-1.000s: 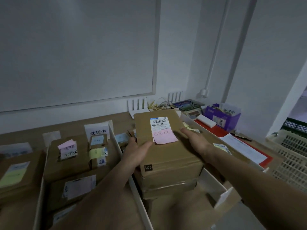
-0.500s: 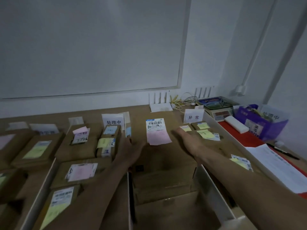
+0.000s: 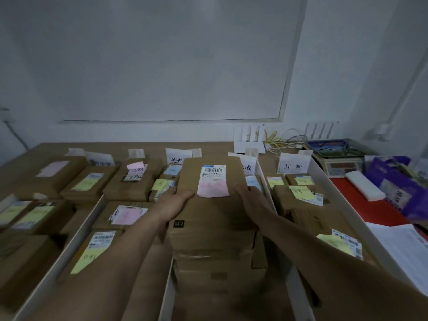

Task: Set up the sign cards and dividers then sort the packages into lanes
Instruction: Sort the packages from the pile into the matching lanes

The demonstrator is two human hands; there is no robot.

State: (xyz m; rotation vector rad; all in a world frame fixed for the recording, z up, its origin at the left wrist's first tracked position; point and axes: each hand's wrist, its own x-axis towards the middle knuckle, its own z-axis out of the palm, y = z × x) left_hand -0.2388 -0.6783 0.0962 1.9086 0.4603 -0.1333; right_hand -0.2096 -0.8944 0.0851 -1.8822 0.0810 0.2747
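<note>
While top box (image 3: 215, 218) sits stacked in the lane between dividers (image 3: 167, 290) (pink note (image 3: 213, 190) on it), left hand (image 3: 172, 205) clasps its left edge, thumb on top; right hand (image 3: 251, 200) lies flat along its right edge.

The box (image 3: 213, 205) on top is plain brown cardboard, bearing a white barcode label (image 3: 213, 171) with a blue header strip, a pink note (image 3: 213, 189) below it and a black square (image 3: 179, 224) with a pale "5" near one corner. The neighbouring boxes (image 3: 129, 188) are likewise brown, several with yellow notes (image 3: 298, 192). The sign cards (image 3: 293, 166) are white with black characters, the dividers (image 3: 266, 179) white, the mat (image 3: 361, 205) red, the bin (image 3: 393, 181) purple and the surface (image 3: 115, 147) tan.
</note>
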